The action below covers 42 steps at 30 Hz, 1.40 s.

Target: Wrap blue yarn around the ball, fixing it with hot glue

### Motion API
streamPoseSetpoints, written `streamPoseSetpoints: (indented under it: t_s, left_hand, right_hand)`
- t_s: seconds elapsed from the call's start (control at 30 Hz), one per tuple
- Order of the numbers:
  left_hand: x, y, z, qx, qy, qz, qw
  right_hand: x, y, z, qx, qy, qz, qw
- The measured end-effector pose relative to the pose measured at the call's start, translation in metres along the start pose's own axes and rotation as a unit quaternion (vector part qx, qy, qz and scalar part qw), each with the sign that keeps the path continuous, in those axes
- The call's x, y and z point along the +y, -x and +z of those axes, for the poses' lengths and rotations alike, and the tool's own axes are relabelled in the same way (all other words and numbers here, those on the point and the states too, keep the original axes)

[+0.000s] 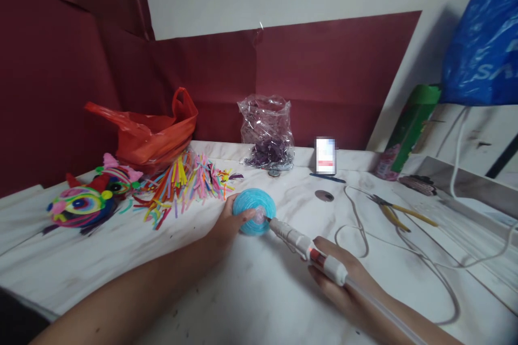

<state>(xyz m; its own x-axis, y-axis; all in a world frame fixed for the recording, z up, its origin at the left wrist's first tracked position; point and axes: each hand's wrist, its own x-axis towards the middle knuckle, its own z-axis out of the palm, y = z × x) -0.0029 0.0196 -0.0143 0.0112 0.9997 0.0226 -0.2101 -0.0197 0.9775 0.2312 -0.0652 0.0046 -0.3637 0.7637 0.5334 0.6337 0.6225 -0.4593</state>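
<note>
"How are the hands placed?"

"The right hand (352, 265) comes in from lower right, fingers wrapped around a white glue gun (297, 240), nozzle pointing up-left."

"And the left hand (225, 223)?"

"Its fingers grasp the left edge of a blue disc (254, 200), thumb across the face. The disc is at the nozzle, over the worktop (259, 291); I can't tell if they touch."

"Any writing?"

"White 'SA' on the blue bag (481, 38), cut off at right. Farther back, the phone screen (325, 155) is blurred."
</note>
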Motion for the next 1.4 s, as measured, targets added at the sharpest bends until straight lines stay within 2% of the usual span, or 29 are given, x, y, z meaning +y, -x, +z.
streamPoseSetpoints:
  t_s: [0.3,0.53,1.0,1.27,1.4]
  left_hand:
    - [0.0010,0.0020,0.0018,-0.008,-0.005,-0.020,1.000]
    - [-0.0010,0.0006,-0.0008,-0.027,-0.011,-0.007,1.000]
    - [-0.0024,0.0003,-0.0007,-0.028,0.000,-0.006,1.000]
    - [-0.0024,0.0004,0.0004,-0.036,0.003,-0.001,0.999]
    - [-0.0038,-0.0001,-0.0005,-0.041,-0.012,0.003,0.999]
  right_hand:
    - [-0.0039,-0.0011,-0.0013,0.008,-0.006,0.018,1.000]
    - [-0.0047,-0.0007,-0.0009,0.012,-0.011,0.043,0.999]
    - [0.0026,0.0013,0.0013,0.012,-0.022,0.053,0.998]
    - [0.0028,0.0017,0.0016,0.009,-0.048,0.029,0.998]
    - [-0.0007,0.0011,-0.0002,-0.003,-0.044,0.060,0.997]
